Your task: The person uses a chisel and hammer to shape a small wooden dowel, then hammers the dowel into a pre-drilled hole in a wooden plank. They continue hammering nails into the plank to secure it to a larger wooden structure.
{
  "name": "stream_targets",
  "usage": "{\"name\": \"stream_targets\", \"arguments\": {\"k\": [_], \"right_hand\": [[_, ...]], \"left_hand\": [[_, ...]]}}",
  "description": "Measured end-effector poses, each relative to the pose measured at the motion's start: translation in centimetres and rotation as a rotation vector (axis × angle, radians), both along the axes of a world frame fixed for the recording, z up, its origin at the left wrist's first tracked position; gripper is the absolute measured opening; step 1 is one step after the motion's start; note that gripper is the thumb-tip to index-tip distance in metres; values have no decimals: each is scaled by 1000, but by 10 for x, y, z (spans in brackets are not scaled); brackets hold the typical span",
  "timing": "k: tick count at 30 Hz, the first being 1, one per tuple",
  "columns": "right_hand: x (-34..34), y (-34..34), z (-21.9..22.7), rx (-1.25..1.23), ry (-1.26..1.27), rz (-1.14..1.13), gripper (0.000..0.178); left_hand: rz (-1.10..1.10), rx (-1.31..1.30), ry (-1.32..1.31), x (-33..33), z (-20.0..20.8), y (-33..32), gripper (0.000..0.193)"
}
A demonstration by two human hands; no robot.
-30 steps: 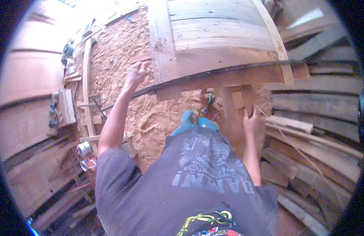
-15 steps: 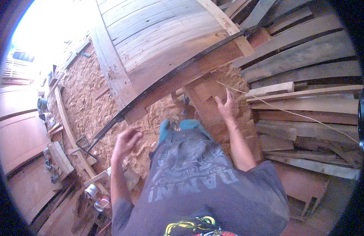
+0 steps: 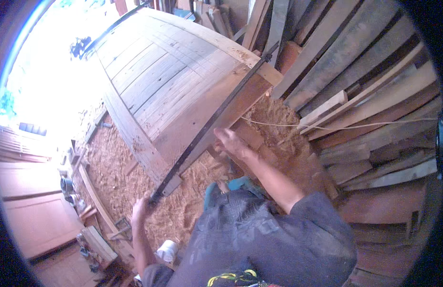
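Note:
A large wooden door panel [image 3: 157, 79] of several boards in a frame lies ahead of me. A long dark bar clamp [image 3: 207, 125] runs across its near end. My left hand [image 3: 141, 210] is closed round the clamp's near-left end, just past the panel's corner. My right hand [image 3: 232, 144] is beside the middle of the bar, at the panel's near edge. Its fingers are partly bent and apart, and I see nothing held in them; whether they touch the wood I cannot tell. A second clamp [image 3: 118, 23] crosses the panel's far end.
Stacked boards [image 3: 336, 62] fill the right side, with a thin pale cord [image 3: 336, 127] strung in front. Wood shavings [image 3: 116, 167] cover the ground. At the left are a long strip of wood [image 3: 97, 198], door panels [image 3: 37, 217] and a white container [image 3: 168, 250] near my left forearm.
My left hand has come down onto the clamp's end and closed on it. My right hand has moved left to the bar. The view has turned, so the panel sits more slanted.

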State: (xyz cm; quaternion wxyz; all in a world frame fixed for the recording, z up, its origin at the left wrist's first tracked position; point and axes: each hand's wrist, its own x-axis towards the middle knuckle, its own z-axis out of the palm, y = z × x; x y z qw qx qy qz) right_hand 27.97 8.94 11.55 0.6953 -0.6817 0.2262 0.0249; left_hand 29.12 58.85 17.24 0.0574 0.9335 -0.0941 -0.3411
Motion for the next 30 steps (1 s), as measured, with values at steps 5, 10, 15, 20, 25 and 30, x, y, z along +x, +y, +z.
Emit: {"name": "stream_targets", "arguments": {"k": [5,10,15,20,25,30], "right_hand": [[19,4,66,148,239,-103,89],[32,-13,52,324,223,-344,62],[35,-44,-4,498,65,-538,39],[-25,-31,68,441,46,-548,35],[-86,-60,133,405,-209,-545,43],[-140,-154,192,284,-492,-821,46]], "left_hand": [[68,-23,-8,-81,63,-24,38],[81,-139,14,-149,69,-60,28],[43,-153,52,-176,23,-87,24],[29,-246,22,-208,-40,-57,38],[-41,-393,-59,-213,-92,-56,50],[-118,-559,102,-192,-144,-96,51]]}}
